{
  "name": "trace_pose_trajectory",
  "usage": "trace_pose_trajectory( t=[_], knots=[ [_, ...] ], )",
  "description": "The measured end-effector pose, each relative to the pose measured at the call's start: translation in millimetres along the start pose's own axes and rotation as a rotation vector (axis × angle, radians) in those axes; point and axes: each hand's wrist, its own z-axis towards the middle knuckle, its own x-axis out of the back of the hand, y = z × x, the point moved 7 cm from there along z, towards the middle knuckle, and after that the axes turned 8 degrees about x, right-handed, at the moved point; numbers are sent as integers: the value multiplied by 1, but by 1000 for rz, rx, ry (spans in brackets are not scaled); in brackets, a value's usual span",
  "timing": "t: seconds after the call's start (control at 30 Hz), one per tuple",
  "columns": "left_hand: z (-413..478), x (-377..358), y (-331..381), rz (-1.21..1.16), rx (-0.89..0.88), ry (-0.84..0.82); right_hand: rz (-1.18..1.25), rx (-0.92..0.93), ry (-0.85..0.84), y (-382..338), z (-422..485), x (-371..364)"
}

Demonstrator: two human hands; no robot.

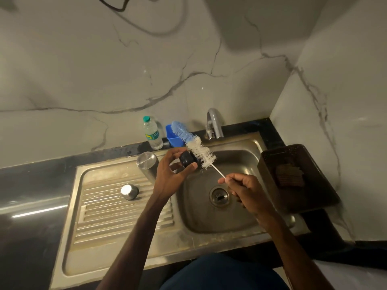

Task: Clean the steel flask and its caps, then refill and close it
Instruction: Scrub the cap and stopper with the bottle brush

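Observation:
My left hand [170, 174] grips a small black inner cap [187, 159] over the sink basin [247, 216]. My right hand [244, 192] holds the thin white handle of a bottle brush [193, 144]; its white and blue bristles lie against the cap. The steel flask [147, 164] stands upside down on the draining board, just left of my left hand. A steel outer cap [129, 191] sits upside down on the ribbed board [117, 210].
A plastic water bottle [152, 133] and a blue tub [174, 136] stand at the back by the tap [213, 123]. A dark brown tray [297, 174] with a scrub pad sits right of the sink. Marble walls close the back and right.

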Motion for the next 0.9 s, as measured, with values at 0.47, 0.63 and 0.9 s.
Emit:
trace_pose_trajectory(
  t=[0.47, 0.63, 0.9],
  knots=[
    [7, 7, 9, 4, 22, -5, -4, 116, -77, -5, 14, -1],
    [5, 7, 15, 31, 19, 19, -99, 213, -53, -6, 14, 4],
    [-4, 1, 29, 60, -24, 53, -264, 358, 2, -21, 17, 3]
  ],
)
